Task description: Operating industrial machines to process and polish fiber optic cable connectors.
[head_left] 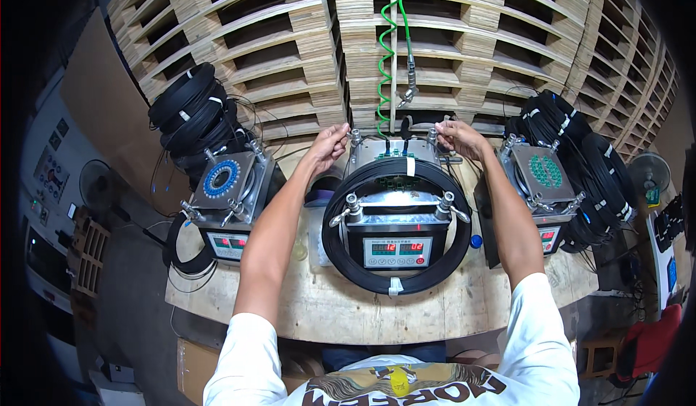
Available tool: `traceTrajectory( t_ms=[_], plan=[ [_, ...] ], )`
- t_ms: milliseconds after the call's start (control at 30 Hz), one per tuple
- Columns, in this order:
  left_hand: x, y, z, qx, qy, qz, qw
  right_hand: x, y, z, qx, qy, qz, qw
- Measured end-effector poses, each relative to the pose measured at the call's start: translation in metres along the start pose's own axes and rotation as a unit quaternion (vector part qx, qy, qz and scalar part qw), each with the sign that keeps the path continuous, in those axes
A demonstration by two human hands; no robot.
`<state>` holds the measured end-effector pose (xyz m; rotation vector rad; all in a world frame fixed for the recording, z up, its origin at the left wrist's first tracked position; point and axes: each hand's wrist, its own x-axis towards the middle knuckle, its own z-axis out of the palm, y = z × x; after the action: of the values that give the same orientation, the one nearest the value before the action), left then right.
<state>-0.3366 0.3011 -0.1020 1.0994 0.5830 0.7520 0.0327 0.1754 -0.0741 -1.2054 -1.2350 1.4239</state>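
Note:
A metal fiber polishing machine (397,235) with a lit red and green display stands in front of me, a coil of black cable (335,254) looped around it. My left hand (331,146) is closed in a pinch at the far left corner post (355,138), where a clamp lever seems to lie between the fingertips. Matching it, my right hand (460,141) pinches at the far right post (433,136); its fingers mostly hide the lever. Two near posts carry metal levers (460,214) pointing outward. Green connectors (395,183) show partly under the coil.
Similar machines stand left (230,181) with a blue ring and right (544,175) with green connectors. Black cable coils (192,116) are piled behind them. A green spiral air hose (386,51) with an air gun (411,80) hangs before wooden pallets (304,58). A blue cap (475,241) lies on the table.

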Motion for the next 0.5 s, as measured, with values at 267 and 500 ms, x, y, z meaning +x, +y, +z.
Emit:
traceTrajectory(
  t_ms=[267,500],
  plan=[
    [-0.008,-0.016,0.008,-0.082,0.001,0.088,0.993,-0.003,0.004,0.005,-0.001,0.031,-0.038,0.999],
    [-0.075,0.005,0.036,0.014,0.118,-0.003,0.993,-0.051,-0.009,0.047,-0.039,0.256,-0.063,0.964]
  ],
)
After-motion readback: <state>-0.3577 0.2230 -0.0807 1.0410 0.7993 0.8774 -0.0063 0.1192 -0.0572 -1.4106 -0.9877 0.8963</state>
